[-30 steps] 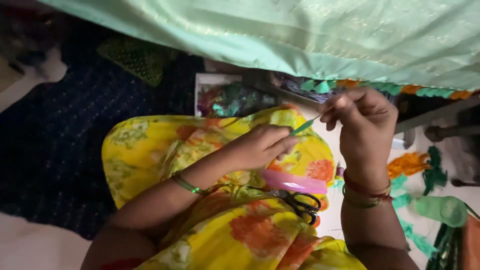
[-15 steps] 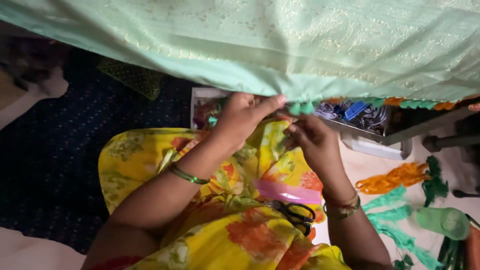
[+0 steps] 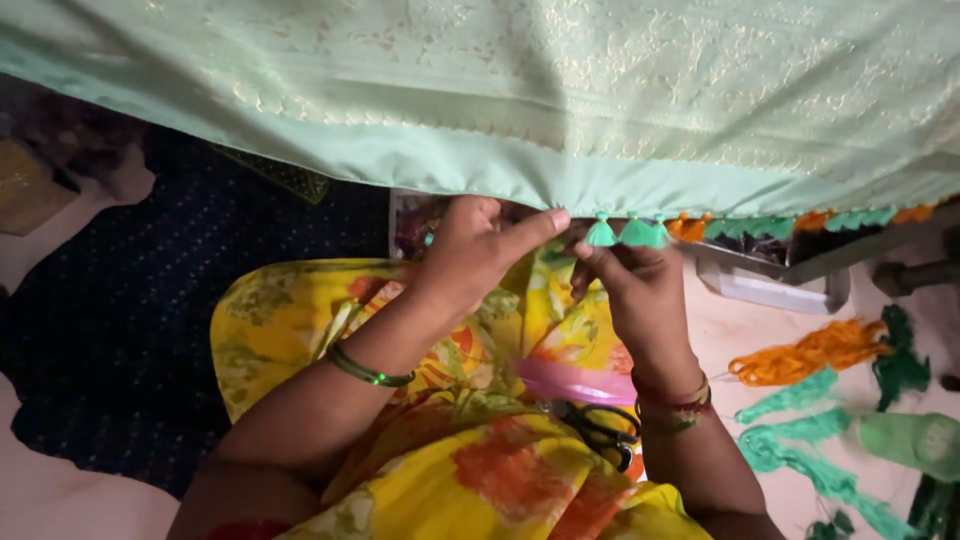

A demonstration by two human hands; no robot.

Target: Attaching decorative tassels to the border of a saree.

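1. The hem of the pale green cloth (image 3: 520,180) is pinched by the left hand (image 3: 475,250), thumb and fingers closed on its edge.
2. The right hand (image 3: 640,290) is closed just under the green tassels (image 3: 625,233) on the hem; what it grips cannot be told.
3. Black scissors (image 3: 600,428) and a pink strip (image 3: 575,382) lie on the lap, below both hands.

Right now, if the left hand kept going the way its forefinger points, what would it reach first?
The left hand points its forefinger rightward along the hem of the pale green cloth. First in that line looks to be the green tassel hanging from the hem, just above the right hand, though depth is unclear.
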